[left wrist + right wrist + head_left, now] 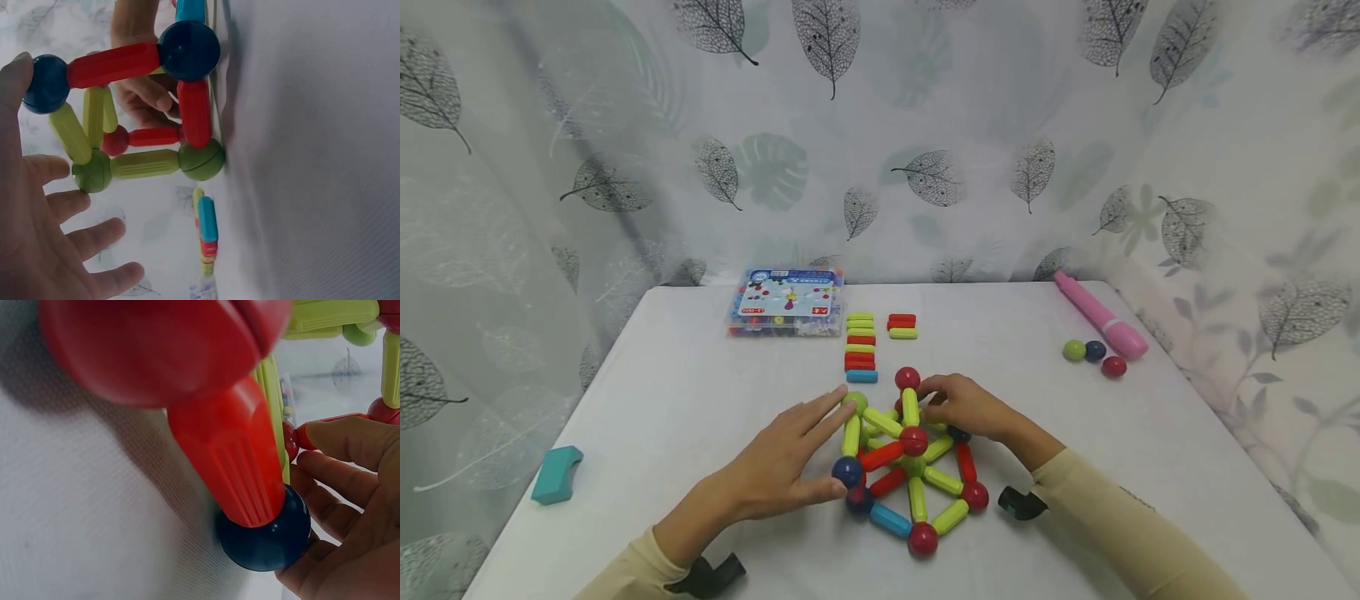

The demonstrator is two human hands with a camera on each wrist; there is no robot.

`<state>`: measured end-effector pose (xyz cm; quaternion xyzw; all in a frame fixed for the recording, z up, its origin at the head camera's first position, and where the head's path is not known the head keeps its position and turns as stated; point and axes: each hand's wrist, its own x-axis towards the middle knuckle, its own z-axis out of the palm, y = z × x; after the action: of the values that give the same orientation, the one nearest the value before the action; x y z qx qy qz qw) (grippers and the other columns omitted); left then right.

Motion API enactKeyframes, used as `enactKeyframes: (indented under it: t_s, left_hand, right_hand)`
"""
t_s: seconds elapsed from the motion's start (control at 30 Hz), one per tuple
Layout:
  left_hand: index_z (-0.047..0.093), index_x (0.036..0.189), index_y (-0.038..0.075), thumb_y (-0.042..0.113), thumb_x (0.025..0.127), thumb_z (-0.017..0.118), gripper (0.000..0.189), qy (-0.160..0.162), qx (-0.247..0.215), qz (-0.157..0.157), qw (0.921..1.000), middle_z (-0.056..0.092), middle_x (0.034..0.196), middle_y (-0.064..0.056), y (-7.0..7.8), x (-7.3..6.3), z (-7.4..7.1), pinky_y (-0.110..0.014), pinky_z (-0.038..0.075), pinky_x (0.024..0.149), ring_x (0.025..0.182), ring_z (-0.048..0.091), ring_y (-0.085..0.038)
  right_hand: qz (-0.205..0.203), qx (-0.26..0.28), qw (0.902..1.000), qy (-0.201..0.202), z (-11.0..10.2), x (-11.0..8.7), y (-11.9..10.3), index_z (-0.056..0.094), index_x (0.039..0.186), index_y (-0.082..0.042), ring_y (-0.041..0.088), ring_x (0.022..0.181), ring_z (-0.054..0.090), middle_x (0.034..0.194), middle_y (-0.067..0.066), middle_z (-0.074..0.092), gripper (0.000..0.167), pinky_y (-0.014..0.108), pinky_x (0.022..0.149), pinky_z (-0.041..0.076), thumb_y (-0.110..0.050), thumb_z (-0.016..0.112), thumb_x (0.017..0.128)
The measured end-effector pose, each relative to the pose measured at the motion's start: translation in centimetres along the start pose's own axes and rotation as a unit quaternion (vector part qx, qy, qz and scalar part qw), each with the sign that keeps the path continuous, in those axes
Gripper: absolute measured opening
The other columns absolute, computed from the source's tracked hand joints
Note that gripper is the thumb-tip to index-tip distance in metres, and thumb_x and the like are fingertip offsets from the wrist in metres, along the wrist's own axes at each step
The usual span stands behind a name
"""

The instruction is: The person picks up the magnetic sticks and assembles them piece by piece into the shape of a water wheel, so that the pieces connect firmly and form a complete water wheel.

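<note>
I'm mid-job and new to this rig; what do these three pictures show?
There is no machine here: a person works with two bare hands. The wide picture comes from a head camera, the other two from wrist cameras. On the white table stands a model of coloured rods and balls. The left hand touches it, fingers spread; the right hand reaches in at its far side, whether gripping is unclear. Beyond lie loose rods and a clear case; to the right, a pink object and three balls; to the left, a teal block.

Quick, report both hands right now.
Left hand: open, fingers extended, thumb against a dark blue ball.
Right hand: fingers curled beside a red rod; whether it grips anything cannot be told.
</note>
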<state>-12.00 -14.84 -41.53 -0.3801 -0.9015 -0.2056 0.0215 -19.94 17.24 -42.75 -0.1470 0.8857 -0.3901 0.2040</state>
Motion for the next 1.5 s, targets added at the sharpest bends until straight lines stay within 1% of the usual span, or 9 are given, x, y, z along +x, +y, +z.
enactKeyframes:
  t_s: [0.27, 0.4, 0.53, 0.7, 0.83, 1.0, 1.13, 1.3, 1.5]
  left_hand:
    - [0.009, 0.165, 0.029, 0.061, 0.082, 0.074, 0.111, 0.007, -0.094, -0.061, 0.9937, 0.022, 0.17, -0.002, 0.3, -0.9, 1.3, -0.059, 0.039, 0.111, 0.151, 0.033, -0.03]
    - [0.009, 0.165, 0.028, 0.061, 0.084, 0.072, 0.108, 0.023, -0.094, -0.06, 0.9935, 0.022, 0.169, 0.0, 0.6, -0.9, 1.8, -0.059, 0.04, 0.111, 0.151, 0.033, -0.028]
    - [0.013, 0.165, 0.028, 0.061, 0.086, 0.068, 0.102, 0.043, -0.082, -0.054, 0.9943, 0.022, 0.169, 0.002, 0.9, -0.8, 1.8, -0.06, 0.041, 0.109, 0.151, 0.033, -0.026]
    - [0.014, 0.165, 0.03, 0.061, 0.087, 0.067, 0.099, 0.044, -0.086, -0.053, 0.9939, 0.019, 0.17, 0.005, 0.9, -0.9, 1.6, -0.06, 0.04, 0.11, 0.152, 0.031, -0.024]
    - [0.013, 0.165, 0.03, 0.06, 0.087, 0.068, 0.1, 0.043, -0.088, -0.052, 0.9938, 0.019, 0.17, 0.004, 0.7, -0.9, 1.5, -0.06, 0.041, 0.109, 0.152, 0.031, -0.025]
    - [0.013, 0.165, 0.032, 0.059, 0.086, 0.07, 0.101, 0.041, -0.095, -0.056, 0.993, 0.02, 0.17, 0.005, 0.6, -0.9, 1.6, -0.06, 0.041, 0.109, 0.153, 0.03, -0.024]
    - [0.012, 0.164, 0.034, 0.06, 0.086, 0.069, 0.1, 0.034, -0.104, -0.057, 0.9923, 0.019, 0.17, 0.007, 0.7, -0.8, 1.7, -0.06, 0.04, 0.11, 0.153, 0.028, -0.023]
    - [0.013, 0.164, 0.033, 0.058, 0.086, 0.071, 0.101, 0.034, -0.107, -0.057, 0.9921, 0.019, 0.17, 0.007, 0.9, -0.6, 1.8, -0.06, 0.039, 0.111, 0.154, 0.027, -0.022]
    - [0.015, 0.165, 0.03, 0.057, 0.085, 0.072, 0.101, 0.044, -0.096, -0.048, 0.9933, 0.022, 0.169, 0.005, 0.9, -0.7, 1.9, -0.058, 0.04, 0.11, 0.153, 0.029, -0.022]
  right_hand:
    - [-0.01, -0.027, 0.9996, -0.007, 0.0, 0.9, 0.1, 0.069, 0.126, -0.014, 0.019, 0.098, 0.06, 0.109, -0.002, 0.067, 0.034, 0.033, 0.082, 0.056, -0.019, 0.071, 0.092]
    - [-0.013, -0.037, 0.9992, -0.011, 0.1, 1.3, 0.1, 0.069, 0.126, -0.014, 0.019, 0.095, 0.06, 0.105, -0.002, 0.067, 0.034, 0.032, 0.08, 0.055, -0.017, 0.071, 0.092]
    - [-0.022, -0.044, 0.9986, -0.018, 0.1, 1.6, 0.1, 0.071, 0.122, -0.016, 0.019, 0.093, 0.06, 0.101, -0.003, 0.068, 0.029, 0.032, 0.078, 0.054, -0.017, 0.069, 0.093]
    - [-0.022, -0.061, 0.9977, -0.019, -0.2, 2.1, 0.0, 0.071, 0.122, -0.017, 0.018, 0.092, 0.06, 0.101, -0.003, 0.067, 0.028, 0.032, 0.079, 0.055, -0.017, 0.069, 0.094]
    - [-0.012, -0.086, 0.9961, 0.015, -1.9, 4.2, -0.4, 0.068, 0.128, -0.013, 0.021, 0.098, 0.06, 0.11, 0.003, 0.066, 0.033, 0.035, 0.083, 0.055, -0.019, 0.068, 0.096]
    - [0.008, -0.128, 0.9886, 0.078, -3.9, 8.6, -0.7, 0.065, 0.132, -0.009, 0.028, 0.109, 0.058, 0.122, 0.012, 0.063, 0.038, 0.041, 0.091, 0.055, -0.02, 0.069, 0.096]
    - [0.025, -0.154, 0.9833, 0.094, -4.4, 11.1, -0.3, 0.065, 0.131, -0.008, 0.03, 0.114, 0.057, 0.125, 0.015, 0.062, 0.037, 0.044, 0.095, 0.054, -0.019, 0.068, 0.095]
    - [0.045, -0.156, 0.9816, 0.102, -4.2, 12.5, 0.3, 0.067, 0.125, -0.007, 0.03, 0.112, 0.056, 0.121, 0.014, 0.062, 0.032, 0.044, 0.097, 0.053, -0.014, 0.068, 0.094]
    - [0.053, -0.152, 0.9805, 0.113, -3.8, 12.9, 0.8, 0.067, 0.118, -0.005, 0.029, 0.106, 0.057, 0.114, 0.013, 0.063, 0.028, 0.041, 0.093, 0.054, -0.015, 0.071, 0.092]
